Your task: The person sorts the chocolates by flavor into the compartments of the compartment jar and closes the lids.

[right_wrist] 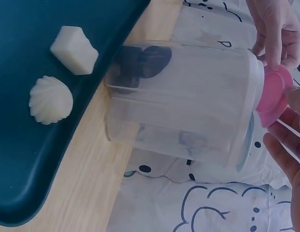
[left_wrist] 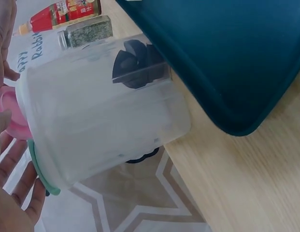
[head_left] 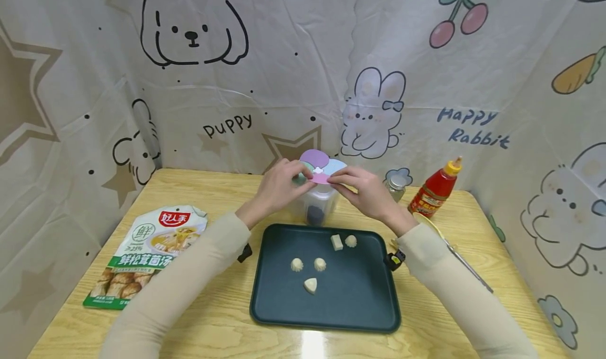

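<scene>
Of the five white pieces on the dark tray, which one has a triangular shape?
The triangular piece, lowest on the tray and nearest the person. Three others are ribbed shells; the fifth is a block.

A light wooden table (head_left: pixel 222 317) carries everything. A dark green tray (head_left: pixel 355 301) lies near its front middle. Just behind the tray stands a clear plastic container (head_left: pixel 316 205). At the left lies a printed food pouch (head_left: pixel 147 254), flat. At the back right stand a small glass jar (head_left: pixel 395 186) and a red sauce bottle (head_left: pixel 434 190), close together. A long utensil (head_left: pixel 461 259) lies along the right side, partly hidden by a sleeve.
</scene>
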Demonstrator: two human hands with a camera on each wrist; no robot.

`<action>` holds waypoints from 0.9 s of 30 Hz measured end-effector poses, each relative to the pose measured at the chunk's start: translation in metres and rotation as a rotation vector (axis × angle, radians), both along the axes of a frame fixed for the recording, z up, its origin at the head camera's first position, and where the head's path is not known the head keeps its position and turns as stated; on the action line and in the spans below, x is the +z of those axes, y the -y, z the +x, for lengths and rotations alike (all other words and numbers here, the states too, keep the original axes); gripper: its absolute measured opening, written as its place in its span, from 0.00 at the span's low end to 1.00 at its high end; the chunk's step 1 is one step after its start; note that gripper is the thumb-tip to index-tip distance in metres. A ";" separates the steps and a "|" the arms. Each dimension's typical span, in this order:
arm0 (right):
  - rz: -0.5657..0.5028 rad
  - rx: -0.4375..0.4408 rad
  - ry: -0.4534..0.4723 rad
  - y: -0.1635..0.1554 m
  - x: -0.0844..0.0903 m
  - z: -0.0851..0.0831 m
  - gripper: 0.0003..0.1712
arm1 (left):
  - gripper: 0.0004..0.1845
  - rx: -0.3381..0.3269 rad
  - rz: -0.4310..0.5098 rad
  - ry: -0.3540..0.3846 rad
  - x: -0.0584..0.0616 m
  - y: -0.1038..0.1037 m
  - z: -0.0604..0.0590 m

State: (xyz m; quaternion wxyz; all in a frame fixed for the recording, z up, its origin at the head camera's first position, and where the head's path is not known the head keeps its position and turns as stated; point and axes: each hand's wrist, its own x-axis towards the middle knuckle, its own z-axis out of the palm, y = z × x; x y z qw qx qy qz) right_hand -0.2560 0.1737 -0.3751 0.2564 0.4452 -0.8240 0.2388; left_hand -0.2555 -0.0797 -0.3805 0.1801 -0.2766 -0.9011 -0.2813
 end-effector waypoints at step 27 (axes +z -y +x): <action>0.046 -0.060 0.083 0.005 -0.012 0.007 0.09 | 0.13 -0.026 -0.061 -0.204 -0.017 0.000 0.006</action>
